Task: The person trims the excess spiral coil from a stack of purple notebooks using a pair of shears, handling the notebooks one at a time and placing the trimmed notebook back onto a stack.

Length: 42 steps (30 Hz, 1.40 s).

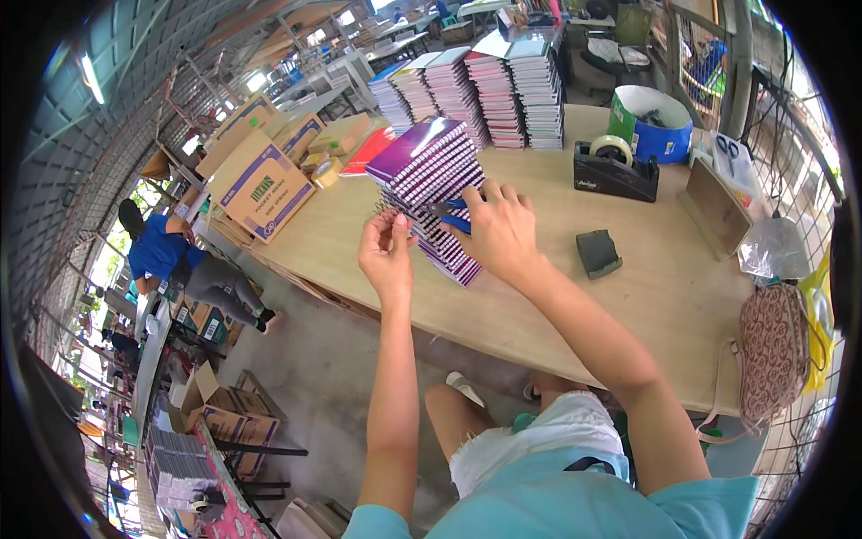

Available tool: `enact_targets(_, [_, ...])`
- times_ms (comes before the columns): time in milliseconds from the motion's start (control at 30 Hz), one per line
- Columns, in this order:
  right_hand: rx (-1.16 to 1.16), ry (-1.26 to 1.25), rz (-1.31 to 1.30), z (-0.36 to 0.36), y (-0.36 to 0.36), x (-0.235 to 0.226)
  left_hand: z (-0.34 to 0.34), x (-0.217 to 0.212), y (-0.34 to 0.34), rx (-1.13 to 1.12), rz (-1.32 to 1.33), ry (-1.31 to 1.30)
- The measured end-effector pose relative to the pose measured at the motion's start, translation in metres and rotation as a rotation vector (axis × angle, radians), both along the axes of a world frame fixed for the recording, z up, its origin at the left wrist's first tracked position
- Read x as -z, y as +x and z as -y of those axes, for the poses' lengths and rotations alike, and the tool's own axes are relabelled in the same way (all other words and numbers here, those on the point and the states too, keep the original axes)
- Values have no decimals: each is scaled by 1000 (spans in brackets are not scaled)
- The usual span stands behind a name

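A tall stack of spiral-bound notebooks [420,154] with purple covers stands on the table before me, its coiled edges facing my side. My right hand [505,226] is closed round blue-handled pliers [455,221], whose dark jaws point left at the coils partway down the stack. At the stack's left edge, my left hand [388,254] pinches with thumb and forefinger by the coil ends. Whatever lies between those fingertips is too small to make out.
Several tall notebook piles [492,99] line the table's far edge. Cardboard boxes [260,190] sit at the left, near a red notebook [366,153]. A black tape dispenser [615,172], a dark block [598,253] and a patterned bag [772,350] are at right. A person in blue [166,251] stands farther left.
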State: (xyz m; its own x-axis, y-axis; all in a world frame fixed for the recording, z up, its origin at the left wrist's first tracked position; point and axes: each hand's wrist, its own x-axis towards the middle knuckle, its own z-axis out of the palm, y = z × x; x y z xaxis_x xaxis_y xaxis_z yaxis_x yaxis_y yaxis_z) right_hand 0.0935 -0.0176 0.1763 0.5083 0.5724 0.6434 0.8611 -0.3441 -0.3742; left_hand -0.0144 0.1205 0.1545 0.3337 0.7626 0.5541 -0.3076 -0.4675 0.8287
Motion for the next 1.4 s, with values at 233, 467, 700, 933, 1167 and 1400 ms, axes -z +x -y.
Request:
enact_targets(233, [57, 49, 103, -12, 1, 0, 5, -6, 3, -5, -21, 21])
enact_targets(467, [15, -11, 57, -15, 2, -5, -1, -8, 1, 20, -31, -35])
enact_targets(700, [38, 18, 89, -12, 3, -7, 1, -9, 1, -46, -40, 31])
enact_targets(933, [23, -27, 70, -11, -1, -8, 4, -10, 0, -61, -47, 27])
enact_targets(1167, [13, -36, 33, -10, -1, -10, 4, -9, 1, -33, -11, 11])
enact_targets(1400, [-121, -234, -141, -19, 15, -11, 3, -7, 0, -17, -48, 0])
